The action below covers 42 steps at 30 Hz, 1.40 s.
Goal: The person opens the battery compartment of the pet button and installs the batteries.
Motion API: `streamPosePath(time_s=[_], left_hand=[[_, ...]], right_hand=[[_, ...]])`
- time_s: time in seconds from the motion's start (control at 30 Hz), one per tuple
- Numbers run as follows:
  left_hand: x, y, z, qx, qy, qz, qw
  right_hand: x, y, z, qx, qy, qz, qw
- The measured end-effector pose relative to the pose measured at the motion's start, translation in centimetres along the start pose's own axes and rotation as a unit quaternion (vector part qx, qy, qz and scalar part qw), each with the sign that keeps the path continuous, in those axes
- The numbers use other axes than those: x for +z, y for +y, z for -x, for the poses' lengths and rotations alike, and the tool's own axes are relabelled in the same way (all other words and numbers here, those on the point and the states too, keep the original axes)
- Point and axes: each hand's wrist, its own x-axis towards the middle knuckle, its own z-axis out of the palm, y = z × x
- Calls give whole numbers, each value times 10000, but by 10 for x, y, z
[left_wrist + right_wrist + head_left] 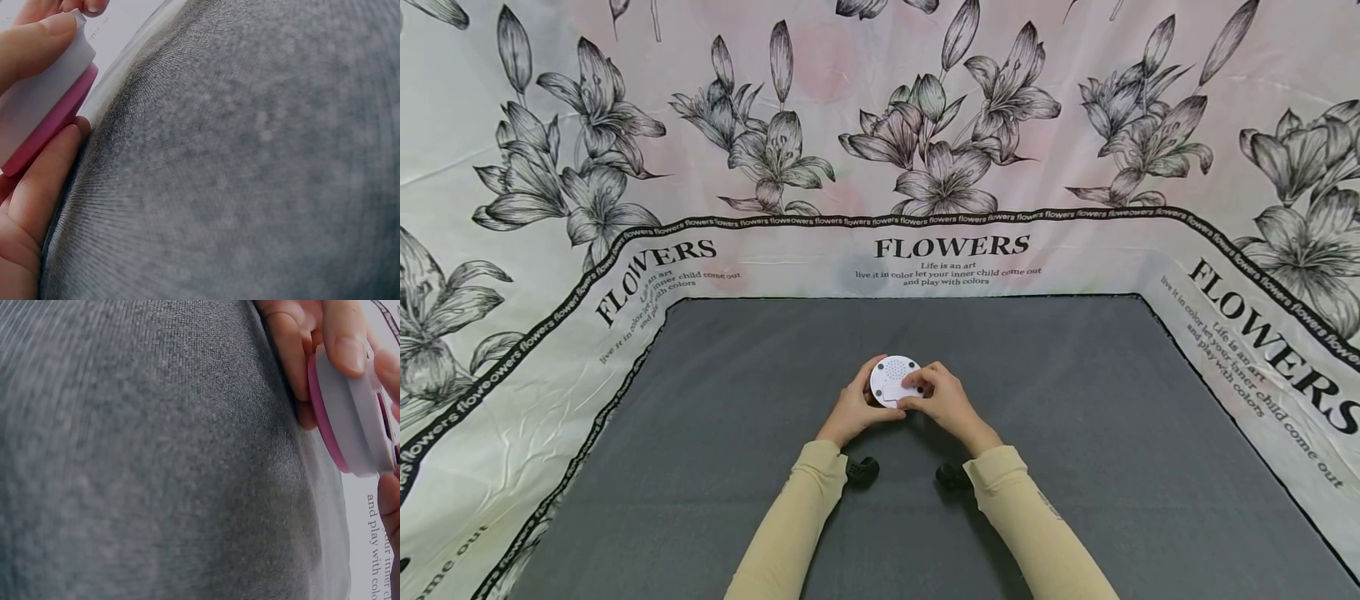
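A small round white device is held above the grey cloth in the head view, its underside up. That face has dark round feet, a patch of small holes and an outlined panel. In both wrist views a pink rim runs round its other side. My left hand grips it from the left, thumb on the white edge and fingers against the pink side. With bent fingers on the underside and the thumb at the near edge, my right hand pinches it from the right. Those fingers partly cover the panel.
A dark grey cloth lies under both hands. Around it runs a white flower-printed border with lettering. Dark wrist-worn pieces show beside the beige sleeves.
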Motion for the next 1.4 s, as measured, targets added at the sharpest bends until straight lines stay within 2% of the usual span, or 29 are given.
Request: streamPosePath(time_s=[0.27, 0.6, 0.9, 1.23, 1.3, 1.4], left_hand=[[0, -1, 0, 4, 54, -19, 10000], [0, -1, 0, 54, 49, -24, 10000], [0, 0, 1, 91, 33, -10, 10000], [-2, 30, 11, 212, -96, 7, 9997], [-2, 30, 11, 204, -105, 16, 9997], [-2, 19, 8, 171, -97, 9, 9998]], right_hand=[[1, 6, 3, 125, 335, -294, 9989], [3, 4, 2, 573, 153, -390, 9975], [5, 3, 3, 612, 242, -503, 9966], [8, 4, 5, 631, 417, -407, 9963], [8, 4, 5, 687, 391, -468, 9958], [6, 3, 5, 849, 307, -682, 9936]])
